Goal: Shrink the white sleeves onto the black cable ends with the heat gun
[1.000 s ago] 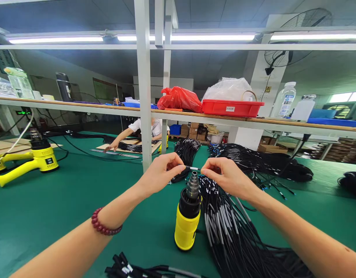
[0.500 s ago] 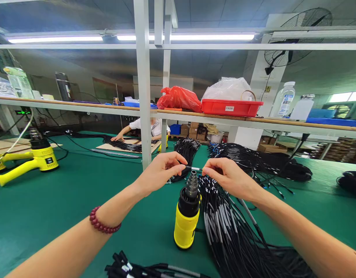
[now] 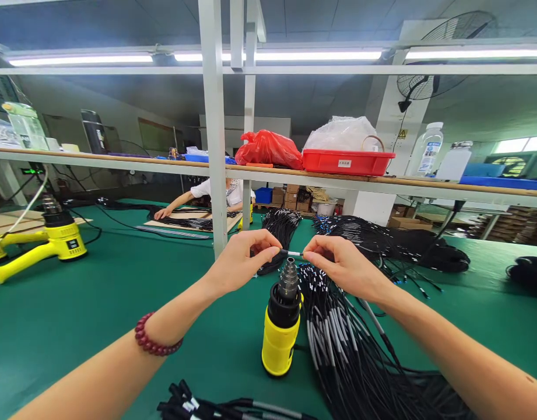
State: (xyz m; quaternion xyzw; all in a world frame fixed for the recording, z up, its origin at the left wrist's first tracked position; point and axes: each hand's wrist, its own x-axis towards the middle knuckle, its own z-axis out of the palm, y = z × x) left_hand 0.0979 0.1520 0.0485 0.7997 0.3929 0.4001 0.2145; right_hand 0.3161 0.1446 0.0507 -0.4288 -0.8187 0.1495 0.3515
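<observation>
A thin black cable with a white sleeve [image 3: 294, 254] is stretched level between my two hands. My left hand [image 3: 246, 256] pinches its left end between thumb and fingers, and my right hand [image 3: 340, 263] pinches its right end. Just below the sleeve is the metal nozzle of a yellow heat gun [image 3: 280, 341], which stands upright on the green table [image 3: 207, 338]. Right of the heat gun lies a large bundle of black cables [image 3: 342, 344] with grey sections and white marks near their tips.
Another cable bundle [image 3: 189, 402] lies at the front edge. More cables [image 3: 382, 242] are heaped at the back right. A second yellow heat gun [image 3: 67, 239] is at the left. A shelf post [image 3: 216, 128] rises behind my left hand. Across the table a person [image 3: 202, 189] handles black cables.
My hands hold the cable in nearly the same place above the nozzle. The person across the table has moved an arm slightly left.
</observation>
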